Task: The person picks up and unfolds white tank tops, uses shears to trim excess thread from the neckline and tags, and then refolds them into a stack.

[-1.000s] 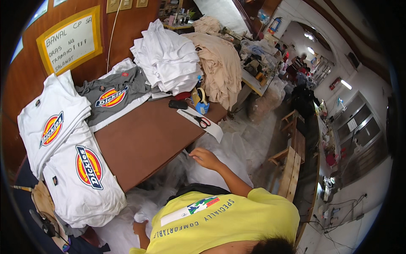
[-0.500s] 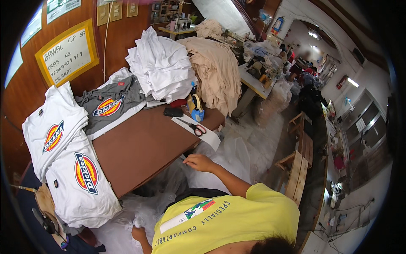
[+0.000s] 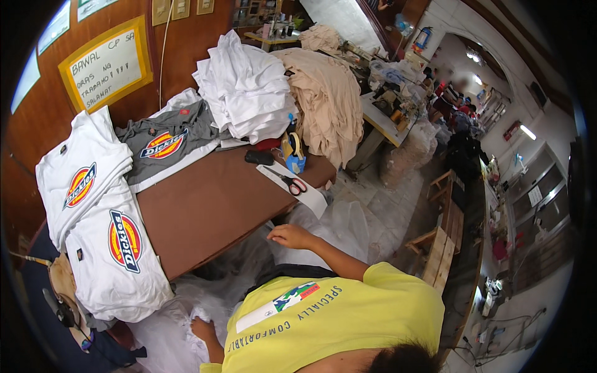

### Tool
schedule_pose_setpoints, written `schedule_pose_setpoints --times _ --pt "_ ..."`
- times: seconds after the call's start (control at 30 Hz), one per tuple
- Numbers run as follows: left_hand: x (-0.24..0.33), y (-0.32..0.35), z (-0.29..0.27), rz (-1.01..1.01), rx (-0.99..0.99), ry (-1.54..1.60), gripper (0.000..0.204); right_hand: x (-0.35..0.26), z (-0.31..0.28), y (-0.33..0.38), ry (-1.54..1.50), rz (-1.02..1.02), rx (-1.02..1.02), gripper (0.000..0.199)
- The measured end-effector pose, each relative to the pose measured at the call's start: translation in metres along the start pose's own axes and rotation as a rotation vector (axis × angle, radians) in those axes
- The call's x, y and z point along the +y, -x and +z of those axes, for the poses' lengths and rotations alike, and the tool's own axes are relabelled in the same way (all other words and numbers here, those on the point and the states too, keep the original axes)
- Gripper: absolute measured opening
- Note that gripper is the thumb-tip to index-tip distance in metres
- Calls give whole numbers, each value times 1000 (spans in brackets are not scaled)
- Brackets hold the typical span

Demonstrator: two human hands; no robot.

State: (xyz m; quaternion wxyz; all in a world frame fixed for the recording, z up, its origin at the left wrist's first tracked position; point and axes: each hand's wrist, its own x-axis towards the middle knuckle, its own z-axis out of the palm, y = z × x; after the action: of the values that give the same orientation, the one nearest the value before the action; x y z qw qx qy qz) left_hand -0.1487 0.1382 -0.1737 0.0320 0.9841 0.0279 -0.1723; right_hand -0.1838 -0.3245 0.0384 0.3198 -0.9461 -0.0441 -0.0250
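My left hand (image 3: pixel 202 330) is low at the left, its fingers closed on bunched white plastic (image 3: pixel 171 326), thin and see-through. My right hand (image 3: pixel 291 237) is by the near edge of the brown-topped table (image 3: pixel 205 205), fingers bent and together; what they hold, if anything, is hidden. Black-and-red scissors (image 3: pixel 295 184) lie on a white paper strip (image 3: pixel 314 202) at the table's right end. Behind them stand a blue tape dispenser (image 3: pixel 293 155) and a small black object (image 3: pixel 258 157). More clear plastic (image 3: pixel 339 230) hangs below and beside my right hand.
White printed shirts (image 3: pixel 102 276) and a grey shirt (image 3: pixel 165 127) cover the table's left side. Tall piles of white garments (image 3: pixel 242 87) and beige garments (image 3: pixel 326 102) stand at the back. A wooden bench (image 3: pixel 444 242) is at the right, beyond a plastic-strewn floor.
The view has shifted slightly, with the table and piles a little further right in it. My left hand is slightly higher; my right hand stays by the table edge.
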Motion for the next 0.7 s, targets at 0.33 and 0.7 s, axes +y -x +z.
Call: schedule_pose_setpoints --times 0.33,0.7 --pt "-22 -26 21 -173 -158 299 48 -11 7 13 -14 163 -14 19" --pt "-57 20 -36 -257 -162 740 38 -8 27 15 -27 232 -93 20"
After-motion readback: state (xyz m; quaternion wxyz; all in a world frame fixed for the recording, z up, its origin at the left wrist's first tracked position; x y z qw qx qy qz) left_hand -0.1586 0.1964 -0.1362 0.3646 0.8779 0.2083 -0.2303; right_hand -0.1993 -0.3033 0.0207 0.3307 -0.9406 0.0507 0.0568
